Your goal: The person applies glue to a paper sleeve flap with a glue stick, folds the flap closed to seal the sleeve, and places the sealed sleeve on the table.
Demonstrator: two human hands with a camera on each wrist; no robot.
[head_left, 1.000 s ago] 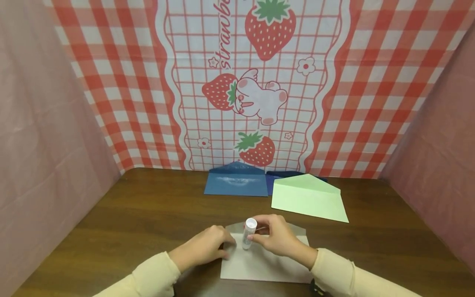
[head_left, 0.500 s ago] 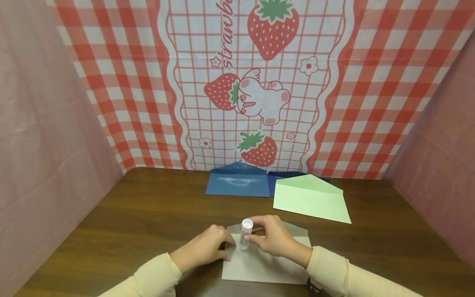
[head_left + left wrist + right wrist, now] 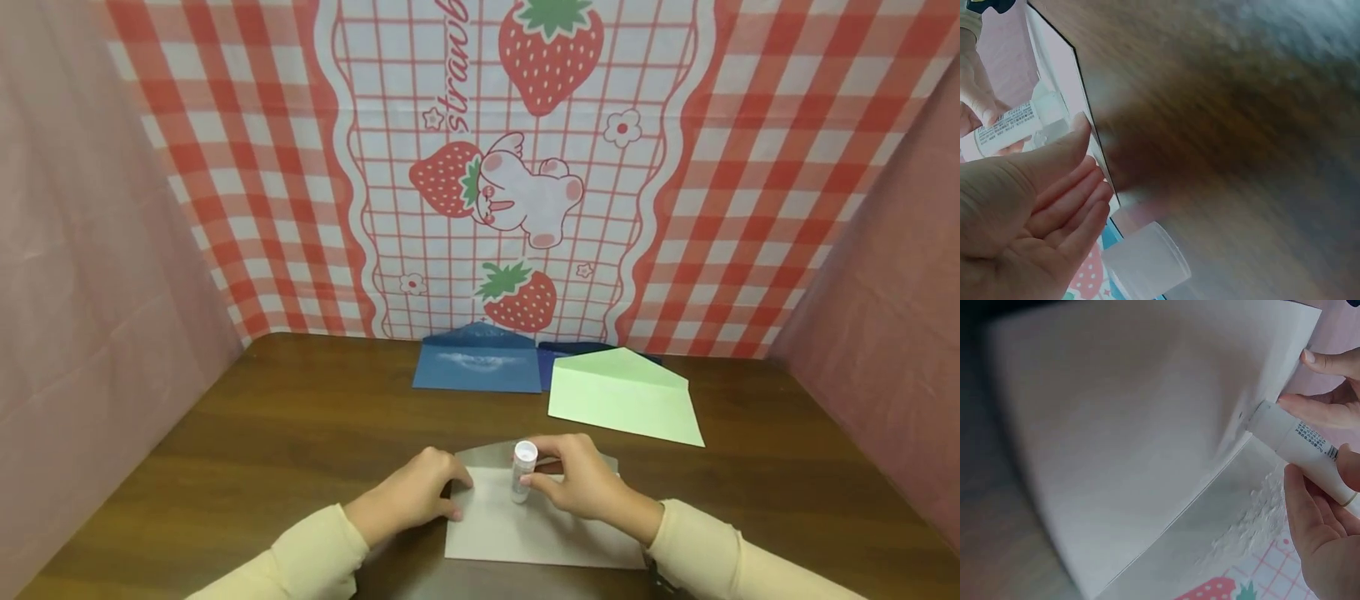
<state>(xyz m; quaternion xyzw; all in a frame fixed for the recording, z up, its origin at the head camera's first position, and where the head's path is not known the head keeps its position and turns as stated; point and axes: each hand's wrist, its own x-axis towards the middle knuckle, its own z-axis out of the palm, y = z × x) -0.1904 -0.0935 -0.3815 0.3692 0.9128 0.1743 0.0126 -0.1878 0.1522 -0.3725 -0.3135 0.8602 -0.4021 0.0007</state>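
Note:
A white glue stick [image 3: 520, 485] stands nearly upright over a pale grey-white envelope [image 3: 540, 533], its lower end at the paper below the fold. My right hand [image 3: 581, 479] pinches its barrel between thumb and fingers; the printed label [image 3: 1315, 439] shows in the right wrist view. At the envelope's left edge, my left hand [image 3: 416, 492] rests its thumb and fingertips on the paper. From the left wrist camera, those fingers [image 3: 1072, 215] look fairly straight. Lumpy white smears [image 3: 1254, 519] cover part of the raised flap in the right wrist view.
Beside the left hand a translucent cap [image 3: 1147, 259] stands on the wooden table [image 3: 300, 433]. Farther back lie a blue envelope [image 3: 480, 371], a light green envelope [image 3: 622, 400] and a dark blue one [image 3: 546, 367] partly beneath it. A checked strawberry cloth [image 3: 517, 208] hangs behind.
The right hand slid the glue stick slightly left, then farther right across the envelope. My left hand has stayed at the left edge.

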